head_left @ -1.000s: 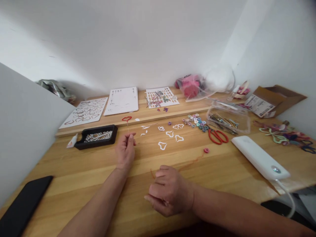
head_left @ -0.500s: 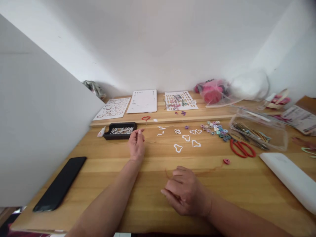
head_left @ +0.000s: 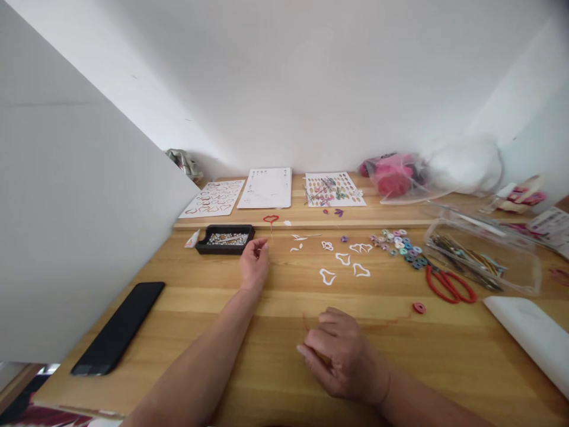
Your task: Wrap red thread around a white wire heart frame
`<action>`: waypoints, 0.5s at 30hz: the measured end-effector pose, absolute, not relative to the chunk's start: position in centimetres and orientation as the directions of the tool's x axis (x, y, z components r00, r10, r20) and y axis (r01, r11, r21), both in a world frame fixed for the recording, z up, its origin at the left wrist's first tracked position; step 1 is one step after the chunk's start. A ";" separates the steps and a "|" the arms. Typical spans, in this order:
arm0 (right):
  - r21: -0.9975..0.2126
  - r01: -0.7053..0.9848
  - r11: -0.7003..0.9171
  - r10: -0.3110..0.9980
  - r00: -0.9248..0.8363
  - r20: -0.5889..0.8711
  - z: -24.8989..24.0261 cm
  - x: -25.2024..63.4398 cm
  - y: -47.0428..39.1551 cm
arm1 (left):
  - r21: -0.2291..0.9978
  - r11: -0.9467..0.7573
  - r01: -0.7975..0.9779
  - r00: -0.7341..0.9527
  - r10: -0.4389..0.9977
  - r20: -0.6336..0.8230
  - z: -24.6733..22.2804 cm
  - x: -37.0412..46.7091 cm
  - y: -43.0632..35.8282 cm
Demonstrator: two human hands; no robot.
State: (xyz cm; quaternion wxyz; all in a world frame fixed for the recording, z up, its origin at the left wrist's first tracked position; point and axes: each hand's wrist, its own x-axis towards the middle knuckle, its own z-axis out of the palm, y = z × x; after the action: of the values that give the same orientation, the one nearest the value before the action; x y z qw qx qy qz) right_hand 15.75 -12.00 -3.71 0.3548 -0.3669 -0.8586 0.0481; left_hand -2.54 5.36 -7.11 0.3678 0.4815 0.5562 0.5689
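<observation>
My left hand [head_left: 254, 261] is raised over the table, beside the black tray, with its fingertips pinched together. From the pinch a thin stem rises to a small red petal-shaped outline [head_left: 271, 219]. My right hand [head_left: 340, 353] is curled closed near the front, knuckles up. A red thread [head_left: 304, 322] shows at its fingers, and more of it trails rightward to a small red spool [head_left: 418, 308]. White petal-shaped cutouts [head_left: 328, 276] lie between and beyond my hands.
The black tray [head_left: 226, 238] holds small beads. A black phone [head_left: 119, 328] lies at left. At right are several thread spools [head_left: 402, 243], red-handled scissors [head_left: 448, 286], a clear plastic box [head_left: 528, 273] of tools and a white object [head_left: 528, 329]. Patterned sheets [head_left: 213, 198] lie on the back ledge.
The whole view has shifted slightly, so things appear further right. Both hands keep nearly the same pose and place over the table.
</observation>
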 end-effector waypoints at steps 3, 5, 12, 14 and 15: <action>-0.353 0.595 0.722 0.669 -0.470 0.576 -3.9 15.9 -11.9 | 0.992 -0.017 0.123 -0.261 0.964 0.049 -6.5 -2.3 6.6; -0.353 0.596 0.721 0.671 -0.474 0.570 -4.0 15.9 -11.8 | 0.991 0.047 0.129 -0.231 0.973 -0.016 -5.8 -1.9 7.8; -0.352 0.599 0.719 0.668 -0.458 0.586 -3.9 16.0 -11.5 | 0.981 0.163 0.100 -0.161 0.976 -0.146 -4.3 0.1 11.2; -0.347 0.602 0.719 0.668 -0.461 0.584 -3.9 16.0 -11.4 | 0.990 0.124 0.069 -0.125 0.986 -0.115 -3.3 1.6 10.6; -0.343 0.607 0.717 0.669 -0.462 0.581 -3.9 15.9 -11.4 | 0.994 0.093 0.051 -0.080 0.993 -0.088 -2.6 2.7 10.0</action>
State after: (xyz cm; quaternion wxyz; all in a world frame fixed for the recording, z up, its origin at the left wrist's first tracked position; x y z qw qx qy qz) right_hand 15.90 -11.41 -3.93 0.3593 -0.3737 -0.8540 0.0435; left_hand 2.71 9.98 -2.56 0.4884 0.4703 0.5548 0.4822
